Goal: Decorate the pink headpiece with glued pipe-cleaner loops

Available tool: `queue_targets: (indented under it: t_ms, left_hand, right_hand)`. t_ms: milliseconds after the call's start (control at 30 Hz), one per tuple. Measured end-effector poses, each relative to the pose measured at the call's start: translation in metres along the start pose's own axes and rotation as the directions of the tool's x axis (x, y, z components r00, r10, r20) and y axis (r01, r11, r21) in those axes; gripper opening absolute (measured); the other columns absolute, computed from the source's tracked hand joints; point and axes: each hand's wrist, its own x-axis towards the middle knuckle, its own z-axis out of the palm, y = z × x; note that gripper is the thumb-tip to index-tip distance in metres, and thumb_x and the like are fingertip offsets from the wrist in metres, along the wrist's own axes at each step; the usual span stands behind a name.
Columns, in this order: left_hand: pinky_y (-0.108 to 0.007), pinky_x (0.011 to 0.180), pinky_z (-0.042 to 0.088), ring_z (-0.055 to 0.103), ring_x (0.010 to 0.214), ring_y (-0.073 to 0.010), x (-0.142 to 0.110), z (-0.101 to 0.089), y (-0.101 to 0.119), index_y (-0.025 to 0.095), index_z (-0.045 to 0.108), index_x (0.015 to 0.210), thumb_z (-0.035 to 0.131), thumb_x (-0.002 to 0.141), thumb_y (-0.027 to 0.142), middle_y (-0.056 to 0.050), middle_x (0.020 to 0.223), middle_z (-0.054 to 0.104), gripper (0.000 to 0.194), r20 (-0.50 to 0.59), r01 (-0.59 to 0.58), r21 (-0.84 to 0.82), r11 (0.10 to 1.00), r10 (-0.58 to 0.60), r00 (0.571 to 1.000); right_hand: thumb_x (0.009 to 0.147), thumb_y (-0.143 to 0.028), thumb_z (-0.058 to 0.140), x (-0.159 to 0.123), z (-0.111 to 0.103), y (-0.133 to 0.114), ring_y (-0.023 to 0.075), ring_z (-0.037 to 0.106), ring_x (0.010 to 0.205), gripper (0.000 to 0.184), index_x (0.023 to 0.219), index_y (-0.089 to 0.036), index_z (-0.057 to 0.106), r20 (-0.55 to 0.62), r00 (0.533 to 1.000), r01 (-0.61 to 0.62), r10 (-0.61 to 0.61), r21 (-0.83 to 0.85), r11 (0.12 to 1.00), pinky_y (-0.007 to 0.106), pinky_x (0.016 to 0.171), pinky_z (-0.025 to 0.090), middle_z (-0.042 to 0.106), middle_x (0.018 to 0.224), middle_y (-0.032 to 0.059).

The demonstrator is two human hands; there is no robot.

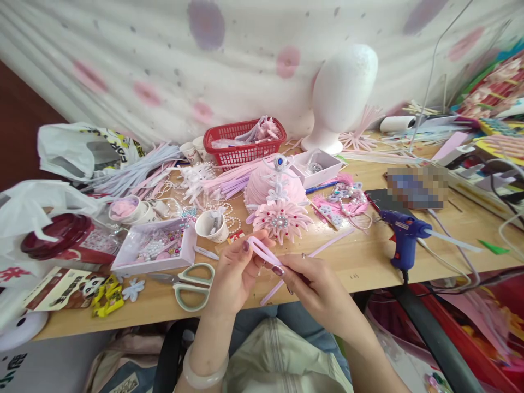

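Observation:
My left hand [235, 270] and my right hand [313, 284] meet just above the table's front edge. Both pinch one pale pink pipe cleaner [262, 251], bent into a loop between the fingertips, its long end trailing down to the right. Right behind the hands lies a pink beaded flower [281, 220] in front of a pink domed headpiece [275, 185]. Green-handled scissors [191, 284] lie on the wood just left of my left hand.
A blue glue gun [403, 234] stands at the right, its cord running off the table. A red basket [244, 143] and a white foam head [341, 98] stand at the back. A white tray of beads [153, 248], paper cups, bags and loose pipe cleaners crowd the left.

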Motion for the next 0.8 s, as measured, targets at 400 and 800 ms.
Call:
queue_targets:
  t_ms: [400, 800]
  left_hand:
    - [-0.014, 0.057, 0.052, 0.061, 0.06, -0.0064, 0.0056, 0.002, -0.0059, 0.022, 0.079, 0.071, 0.097, 0.058, 0.041, 0.003, 0.068, 0.071, 0.03, -0.044, -0.085, -0.069, 0.994, 0.082, 0.996]
    - [-0.019, 0.071, 0.056, 0.069, 0.069, -0.009, 0.0061, -0.0021, -0.0066, 0.023, 0.08, 0.071, 0.097, 0.056, 0.044, 0.002, 0.071, 0.074, 0.031, -0.136, -0.169, 0.007, 0.986, 0.168, 0.976]
  right_hand:
    - [0.106, -0.035, 0.043, 0.0012, 0.0014, 0.0003, 0.0171, 0.063, 0.077, 0.03, 0.101, -0.019, 0.068, 0.041, 0.999, -0.012, 0.01, 0.045, 0.999, 0.027, 0.071, 0.045, 0.071, 0.086, 0.0036]
    - [0.103, -0.03, 0.049, -0.0009, 0.0027, -0.0015, 0.0137, 0.058, 0.065, 0.022, 0.114, -0.019, 0.065, 0.0, 1.0, 0.019, -0.019, -0.015, 1.0, 0.024, 0.06, 0.041, 0.069, 0.08, 0.0013]
